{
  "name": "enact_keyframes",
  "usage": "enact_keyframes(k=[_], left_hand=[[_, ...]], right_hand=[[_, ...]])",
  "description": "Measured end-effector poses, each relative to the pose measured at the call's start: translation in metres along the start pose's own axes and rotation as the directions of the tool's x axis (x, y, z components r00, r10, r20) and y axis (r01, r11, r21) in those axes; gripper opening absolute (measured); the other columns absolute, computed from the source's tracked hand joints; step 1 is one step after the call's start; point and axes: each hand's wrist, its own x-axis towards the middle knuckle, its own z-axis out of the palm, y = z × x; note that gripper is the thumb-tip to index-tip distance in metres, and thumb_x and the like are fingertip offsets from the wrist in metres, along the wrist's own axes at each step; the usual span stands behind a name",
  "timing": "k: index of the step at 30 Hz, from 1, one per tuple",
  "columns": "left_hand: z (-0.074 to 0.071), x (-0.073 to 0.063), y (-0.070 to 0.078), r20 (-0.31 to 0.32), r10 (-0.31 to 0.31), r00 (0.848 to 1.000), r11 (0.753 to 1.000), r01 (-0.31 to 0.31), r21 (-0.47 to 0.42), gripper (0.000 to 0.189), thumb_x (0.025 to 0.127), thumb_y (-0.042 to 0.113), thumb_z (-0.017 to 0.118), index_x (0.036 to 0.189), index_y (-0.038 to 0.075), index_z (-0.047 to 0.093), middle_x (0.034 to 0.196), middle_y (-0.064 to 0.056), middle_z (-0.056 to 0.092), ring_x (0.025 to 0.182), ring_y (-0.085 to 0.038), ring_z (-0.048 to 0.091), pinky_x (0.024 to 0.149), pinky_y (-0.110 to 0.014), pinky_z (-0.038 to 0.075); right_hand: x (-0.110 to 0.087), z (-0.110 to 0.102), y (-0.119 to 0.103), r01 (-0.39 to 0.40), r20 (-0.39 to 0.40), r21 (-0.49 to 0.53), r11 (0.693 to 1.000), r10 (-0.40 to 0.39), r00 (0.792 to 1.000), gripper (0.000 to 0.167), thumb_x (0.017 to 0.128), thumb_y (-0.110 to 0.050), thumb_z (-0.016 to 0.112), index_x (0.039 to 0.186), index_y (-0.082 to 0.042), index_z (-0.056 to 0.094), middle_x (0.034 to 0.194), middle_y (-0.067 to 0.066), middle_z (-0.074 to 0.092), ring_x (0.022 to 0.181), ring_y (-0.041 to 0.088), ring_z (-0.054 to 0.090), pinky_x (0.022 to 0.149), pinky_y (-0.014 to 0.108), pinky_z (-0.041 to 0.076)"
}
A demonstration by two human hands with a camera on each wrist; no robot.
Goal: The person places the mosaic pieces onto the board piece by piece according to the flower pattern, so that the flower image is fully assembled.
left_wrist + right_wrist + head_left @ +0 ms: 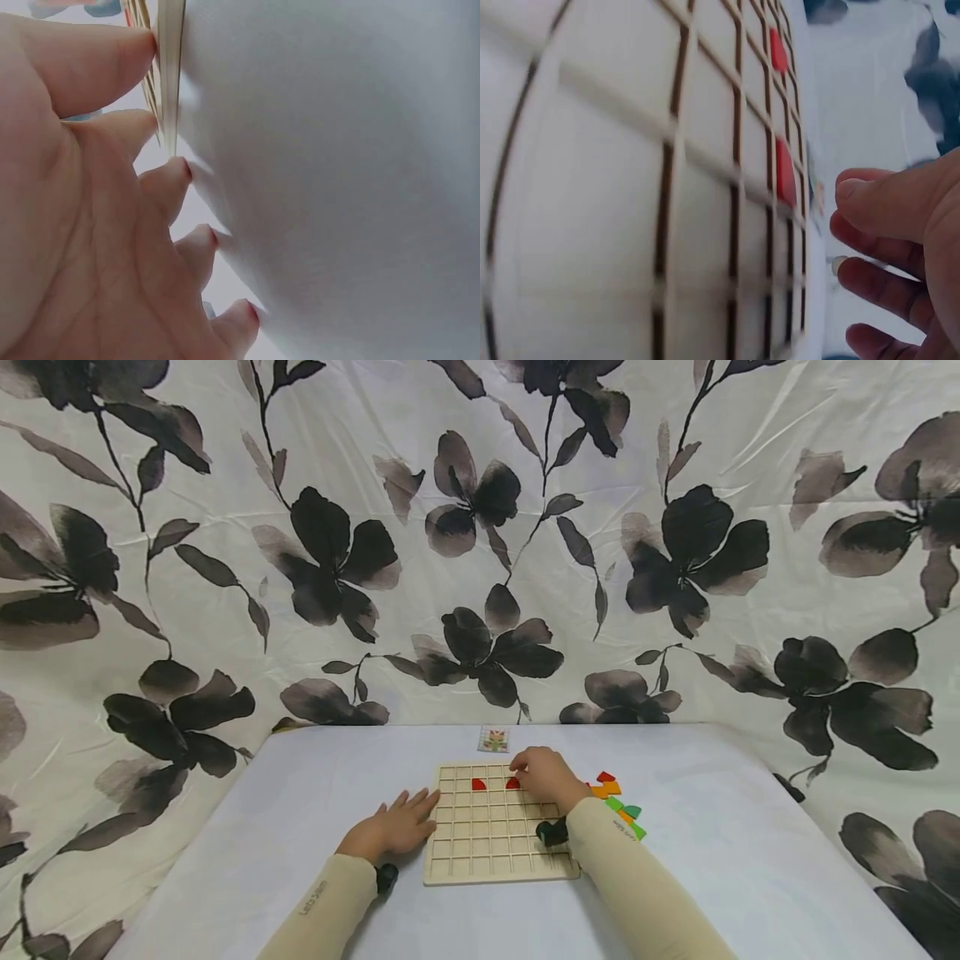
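A square wooden grid board [487,847] lies on the white-covered table. Two red quarter-round pieces, a left one [478,785] and a right one [513,783], sit in cells of an upper row. My left hand [393,827] is spread flat at the board's left side; in the left wrist view its thumb and fingertips meet the board's edge and the tabletop. Over the board's upper right hovers my right hand [551,777], close to the right red piece. Its fingers [877,281] are loosely bent, and nothing shows between them and the thumb.
Several loose pieces lie right of the board, partly behind the right forearm: red [606,777], orange [604,790] and green [633,811]. A small patterned card [494,740] lies beyond the board. Floral cloth [480,568] hangs behind the table.
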Motion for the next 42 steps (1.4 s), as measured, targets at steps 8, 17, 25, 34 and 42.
enact_keyframes(k=[8,17,25,34,42], left_hand=[[0.000,-0.001,-0.004,-0.006,-0.025,1.000,0.999,0.025,-0.027,0.058,0.101,0.036,0.045,0.153,0.015,0.029,0.161,-0.010,0.023,0.149,-0.043,0.013,0.115,-0.067,0.010],[0.000,-0.003,-0.008,-0.016,-0.028,0.999,0.999,0.028,-0.025,0.058,0.100,0.036,0.047,0.152,0.015,0.032,0.161,-0.011,0.024,0.148,-0.043,0.014,0.115,-0.067,0.010],[0.001,0.001,-0.005,-0.008,-0.032,0.999,0.999,0.032,-0.026,0.061,0.100,0.036,0.046,0.153,0.012,0.029,0.161,-0.012,0.024,0.148,-0.043,0.014,0.115,-0.067,0.010],[-0.001,0.001,0.000,-0.008,-0.019,1.000,0.999,0.019,-0.027,0.060,0.099,0.033,0.047,0.152,0.009,0.031,0.160,-0.013,0.026,0.148,-0.044,0.015,0.114,-0.068,0.011],[-0.001,0.001,0.001,-0.006,-0.024,1.000,0.999,0.023,-0.038,0.060,0.100,0.034,0.047,0.153,0.011,0.030,0.161,-0.012,0.025,0.148,-0.043,0.014,0.115,-0.068,0.010]], right_hand=[[-0.011,-0.021,0.026,-0.128,-0.032,-0.096,0.987,0.125,0.992,0.018,0.092,-0.018,0.065,0.106,-0.012,0.074,0.103,0.003,0.073,0.096,0.024,0.066,0.090,0.047,0.050],[-0.020,-0.030,0.039,-0.325,0.021,-0.206,0.923,0.337,0.941,0.017,0.087,-0.030,0.070,0.083,-0.014,0.073,0.075,-0.002,0.069,0.075,0.020,0.063,0.088,0.050,0.047],[-0.025,-0.026,0.045,-0.399,0.029,-0.250,0.882,0.419,0.908,0.026,0.082,-0.036,0.072,0.074,-0.012,0.064,0.068,0.002,0.062,0.068,0.023,0.057,0.084,0.048,0.045],[-0.032,-0.029,0.059,-0.289,0.131,-0.117,0.950,0.303,0.944,0.028,0.084,-0.008,0.067,0.109,-0.016,0.073,0.110,0.002,0.069,0.090,0.021,0.056,0.089,0.042,0.049],[-0.035,-0.028,0.065,-0.298,0.179,-0.104,0.949,0.313,0.933,0.021,0.085,-0.012,0.070,0.104,-0.018,0.074,0.105,0.000,0.069,0.085,0.019,0.055,0.084,0.038,0.053]])
